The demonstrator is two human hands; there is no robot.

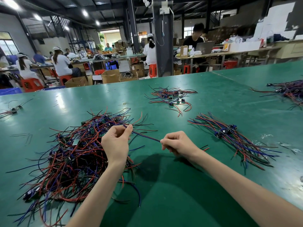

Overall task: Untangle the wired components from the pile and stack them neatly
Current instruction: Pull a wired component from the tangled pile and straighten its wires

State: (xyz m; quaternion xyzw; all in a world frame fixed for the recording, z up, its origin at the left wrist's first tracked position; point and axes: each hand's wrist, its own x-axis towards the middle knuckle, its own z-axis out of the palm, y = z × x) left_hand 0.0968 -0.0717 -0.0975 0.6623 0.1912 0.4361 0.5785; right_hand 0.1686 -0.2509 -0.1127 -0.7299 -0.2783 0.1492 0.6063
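Observation:
A big tangled pile point(72, 158) of red, blue and black wires with small circuit boards lies on the green table at the left. My left hand point(116, 143) pinches a thin bundle of wires point(146, 136) above the pile's right edge. My right hand point(177, 144) grips the same bundle further along, so it runs taut between both hands. The bundle's short ends point(205, 147) stick out behind my right wrist. To the right lies a neat stack point(229, 136) of aligned wired components, boards near its middle.
A smaller loose heap point(172, 97) of wired parts lies further back in the middle. Another pile point(290, 90) sits at the far right, and a few parts point(13, 109) at the far left. Beyond the green table's point(164, 194) far edge, people sit at benches.

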